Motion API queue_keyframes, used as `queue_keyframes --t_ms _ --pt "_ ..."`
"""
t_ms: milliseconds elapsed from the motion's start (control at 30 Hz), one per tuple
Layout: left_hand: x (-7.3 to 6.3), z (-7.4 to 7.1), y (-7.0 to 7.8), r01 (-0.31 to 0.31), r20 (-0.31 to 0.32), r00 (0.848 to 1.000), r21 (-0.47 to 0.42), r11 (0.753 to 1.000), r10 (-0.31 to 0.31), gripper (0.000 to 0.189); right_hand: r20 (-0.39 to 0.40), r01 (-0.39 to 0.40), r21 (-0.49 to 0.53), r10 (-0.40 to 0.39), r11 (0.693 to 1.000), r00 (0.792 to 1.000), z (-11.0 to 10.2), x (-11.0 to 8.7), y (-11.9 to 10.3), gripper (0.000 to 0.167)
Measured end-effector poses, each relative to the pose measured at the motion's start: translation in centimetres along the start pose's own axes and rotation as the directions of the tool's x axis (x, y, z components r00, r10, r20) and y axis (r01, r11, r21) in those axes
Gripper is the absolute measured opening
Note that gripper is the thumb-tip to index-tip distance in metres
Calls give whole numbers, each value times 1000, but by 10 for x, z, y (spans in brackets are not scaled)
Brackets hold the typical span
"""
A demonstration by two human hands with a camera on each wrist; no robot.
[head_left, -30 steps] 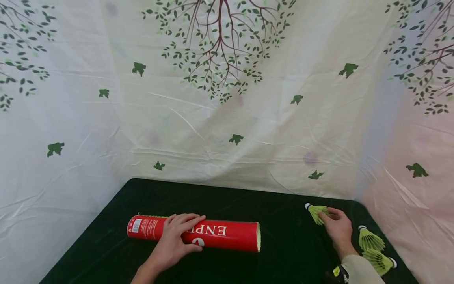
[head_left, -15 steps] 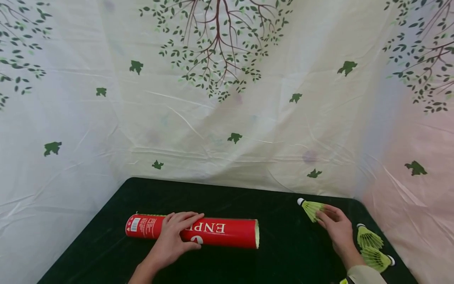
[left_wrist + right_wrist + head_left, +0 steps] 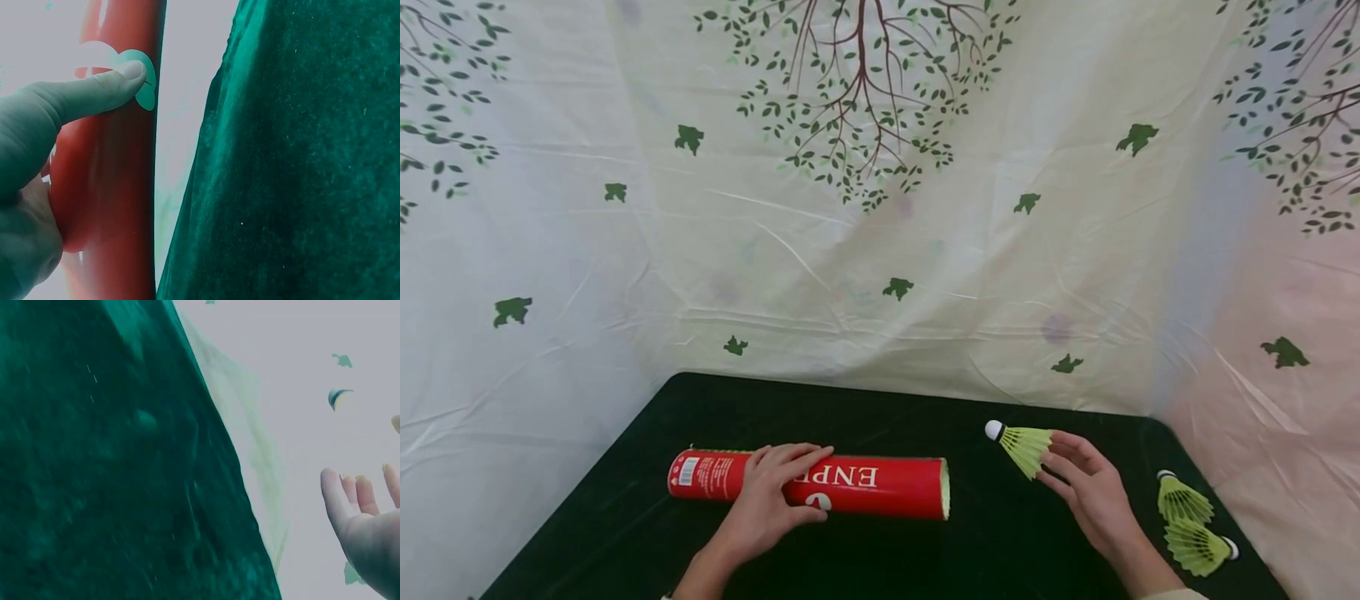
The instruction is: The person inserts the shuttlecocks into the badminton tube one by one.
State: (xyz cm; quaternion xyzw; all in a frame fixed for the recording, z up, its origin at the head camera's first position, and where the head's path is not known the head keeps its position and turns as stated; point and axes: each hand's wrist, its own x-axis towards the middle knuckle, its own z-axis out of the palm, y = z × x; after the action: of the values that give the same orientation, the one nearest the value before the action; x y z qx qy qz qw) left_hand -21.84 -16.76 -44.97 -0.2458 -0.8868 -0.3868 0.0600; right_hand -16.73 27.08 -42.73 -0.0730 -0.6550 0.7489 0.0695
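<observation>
My left hand (image 3: 767,500) grips the middle of a red cylindrical shuttlecock tube (image 3: 887,487), held sideways over the dark green table. Its right end shows a pale yellow-green rim. In the left wrist view the thumb of that hand (image 3: 37,131) presses along the tube (image 3: 106,181). To the right of the tube, my right hand (image 3: 1093,500) pinches a yellow-green shuttlecock (image 3: 1026,447) by the skirt, its white cork pointing left toward the tube. The right wrist view shows the right hand (image 3: 369,531) and the shuttlecock's cork (image 3: 336,400); its skirt is washed out there.
Two more yellow-green shuttlecocks, an upper one (image 3: 1182,498) and a lower one (image 3: 1197,547), lie together near the right edge of the green table (image 3: 850,408). Behind the table hangs a pale cloth (image 3: 820,283) printed with trees and green birds.
My right hand has moved left with the shuttlecock, away from the two others and closer to the tube. The left hand and tube stay almost in place.
</observation>
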Motion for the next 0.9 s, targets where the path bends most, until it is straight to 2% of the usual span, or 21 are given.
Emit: queue_keyframes --t_ms 300,400,700,800,900 --pt "0 -2 2 0 1 1000 -1 1000 0 85 183 19 -46 -11 999 983 29 -22 -4 39" --pt "0 -2 2 4 -1 1000 -2 1000 -4 85 218 33 -73 -16 997 976 36 -26 -5 44" --pt "0 -3 3 2 -5 1000 0 1000 -2 85 236 5 -76 13 997 972 36 -29 -4 41" --pt "0 -3 3 4 -7 1000 -2 1000 -4 85 282 7 -77 15 997 959 33 -31 -4 38" --pt "0 -3 4 4 -9 1000 -3 1000 -4 85 347 19 -72 7 997 938 32 -32 -3 36"
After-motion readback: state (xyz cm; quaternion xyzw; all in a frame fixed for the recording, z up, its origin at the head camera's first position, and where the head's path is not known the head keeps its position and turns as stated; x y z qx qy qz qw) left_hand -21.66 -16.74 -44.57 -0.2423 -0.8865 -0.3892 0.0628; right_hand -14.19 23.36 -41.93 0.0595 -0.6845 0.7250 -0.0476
